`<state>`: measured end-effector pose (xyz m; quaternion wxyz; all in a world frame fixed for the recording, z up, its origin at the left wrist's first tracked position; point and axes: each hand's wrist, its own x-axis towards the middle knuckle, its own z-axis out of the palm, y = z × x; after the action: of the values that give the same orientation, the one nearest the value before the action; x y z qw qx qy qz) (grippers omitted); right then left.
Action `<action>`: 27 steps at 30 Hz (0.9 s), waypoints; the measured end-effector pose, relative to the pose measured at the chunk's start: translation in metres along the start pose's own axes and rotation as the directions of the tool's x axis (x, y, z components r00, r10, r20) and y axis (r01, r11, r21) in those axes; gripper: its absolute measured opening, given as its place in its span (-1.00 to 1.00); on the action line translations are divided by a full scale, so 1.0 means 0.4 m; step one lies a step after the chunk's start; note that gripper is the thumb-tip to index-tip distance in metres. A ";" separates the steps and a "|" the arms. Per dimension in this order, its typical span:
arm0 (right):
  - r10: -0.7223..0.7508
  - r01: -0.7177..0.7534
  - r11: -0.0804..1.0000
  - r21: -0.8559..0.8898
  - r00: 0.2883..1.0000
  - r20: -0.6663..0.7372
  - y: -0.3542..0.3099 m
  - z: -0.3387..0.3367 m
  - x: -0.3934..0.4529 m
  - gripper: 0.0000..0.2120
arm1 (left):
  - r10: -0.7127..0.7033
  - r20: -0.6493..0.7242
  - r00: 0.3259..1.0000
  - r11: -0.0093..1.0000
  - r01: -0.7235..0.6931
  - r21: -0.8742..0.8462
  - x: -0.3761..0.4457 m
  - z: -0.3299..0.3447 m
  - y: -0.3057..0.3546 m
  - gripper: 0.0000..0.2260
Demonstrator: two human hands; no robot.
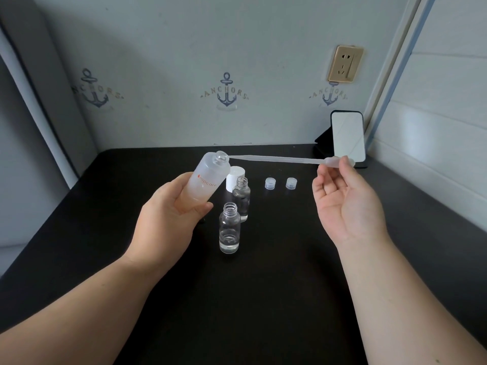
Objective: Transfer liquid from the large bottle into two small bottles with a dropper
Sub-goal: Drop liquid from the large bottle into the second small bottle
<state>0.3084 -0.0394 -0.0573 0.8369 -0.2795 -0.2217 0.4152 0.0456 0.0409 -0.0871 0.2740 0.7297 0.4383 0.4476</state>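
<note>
Worktop (pixel 263 299): black, set into a corner.
Phone (pixel 347 137): stood propped at back right, screen blank.
Socket (pixel 345 64): gold, on wall above phone.
Wallpaper: anchor motif (pixel 226 92), repeated.

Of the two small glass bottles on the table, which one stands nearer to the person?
The front small bottle, standing alone below the left hand. The other small bottle stands farther back, next to the white cap.

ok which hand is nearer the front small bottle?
Left. The left hand, holding the large bottle, sits just left of the front small bottle. The right hand, pinching the dropper bulb, is well off to its right.
</note>
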 end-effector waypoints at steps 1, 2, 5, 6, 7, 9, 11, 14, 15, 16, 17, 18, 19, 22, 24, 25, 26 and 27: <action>-0.003 0.003 1.000 0.000 1.000 -0.006 -0.001 0.001 0.000 -0.72 | 0.004 -0.005 1.000 1.000 -0.004 0.015 0.000 0.000 0.000 -0.59; -0.008 0.008 1.000 0.000 1.000 -0.014 -0.002 0.000 -0.001 -0.73 | 0.011 -0.015 1.000 0.999 -0.010 0.034 0.000 0.000 0.000 -0.60; -0.023 0.023 1.000 -0.010 0.999 -0.044 -0.004 -0.003 -0.001 -0.83 | 0.047 -0.051 0.998 0.994 -0.042 0.102 0.001 0.000 -0.005 -0.58; -0.028 0.027 0.999 -0.019 0.998 -0.052 -0.004 -0.005 -0.001 -0.88 | 0.055 -0.060 0.997 0.991 -0.048 0.122 0.001 -0.001 -0.006 -0.57; -0.035 0.033 0.999 -0.033 0.998 -0.058 -0.004 -0.006 0.001 -0.91 | 0.058 -0.070 0.996 0.989 -0.048 0.140 0.002 -0.001 -0.008 -0.56; -0.048 0.044 0.997 -0.063 0.997 -0.067 -0.003 -0.007 0.004 -0.91 | 0.052 -0.081 0.995 0.985 -0.038 0.168 0.006 -0.001 -0.013 -0.54; -0.062 0.055 0.993 -0.102 0.996 -0.063 -0.001 -0.007 0.004 -0.86 | 0.045 -0.082 0.996 0.981 -0.029 0.193 0.008 0.000 -0.018 -0.51; -0.054 0.047 0.988 -0.144 0.997 -0.047 0.001 -0.004 0.000 -0.85 | 0.059 -0.087 0.994 0.978 -0.040 0.205 0.005 0.003 -0.020 -0.49; -0.044 0.037 0.989 -0.142 0.998 -0.046 0.000 -0.004 -0.001 -0.85 | 0.066 -0.090 0.994 0.978 -0.047 0.202 0.004 0.004 -0.021 -0.48; -0.033 0.027 0.990 -0.137 0.998 -0.045 -0.002 -0.004 -0.002 -0.84 | 0.070 -0.092 0.993 0.979 -0.051 0.199 0.004 0.004 -0.021 -0.48; -0.024 0.018 0.991 -0.131 0.999 -0.041 -0.003 -0.003 -0.003 -0.82 | 0.072 -0.094 0.993 0.979 -0.053 0.198 0.004 0.004 -0.022 -0.48; -0.018 0.014 0.992 -0.128 0.999 -0.033 -0.003 -0.003 -0.005 -0.80 | 0.073 -0.094 0.993 0.979 -0.054 0.198 0.005 0.004 -0.022 -0.48; -0.015 0.012 0.992 -0.129 1.000 -0.020 -0.003 -0.002 -0.006 -0.79 | 0.074 -0.093 0.993 0.979 -0.055 0.196 0.005 0.005 -0.023 -0.48; -0.008 0.011 0.991 -0.136 1.000 0.026 0.002 0.002 -0.010 -0.80 | 0.085 -0.090 0.992 0.978 -0.066 0.197 0.005 0.007 -0.026 -0.48; -0.004 0.011 0.990 -0.140 0.999 0.049 0.004 0.004 -0.012 -0.79 | 0.095 -0.089 0.991 0.976 -0.075 0.205 0.004 0.007 -0.025 -0.48; -0.002 0.010 0.990 -0.143 0.998 0.060 0.004 0.004 -0.012 -0.77 | 0.099 -0.089 0.991 0.974 -0.078 0.211 0.004 0.007 -0.023 -0.48; 0.001 0.010 0.989 -0.146 0.997 0.071 0.005 0.005 -0.012 -0.75 | 0.103 -0.088 0.991 0.973 -0.081 0.218 0.004 0.008 -0.021 -0.48; 0.003 0.010 0.989 -0.150 0.996 0.084 0.007 0.006 -0.013 -0.72 | 0.107 -0.086 0.990 0.971 -0.086 0.223 0.005 0.009 -0.020 -0.48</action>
<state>0.3024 -0.0418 -0.0580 0.8040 -0.3237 -0.2878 0.4073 0.0461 0.0462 -0.0941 0.1481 0.7532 0.4617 0.4446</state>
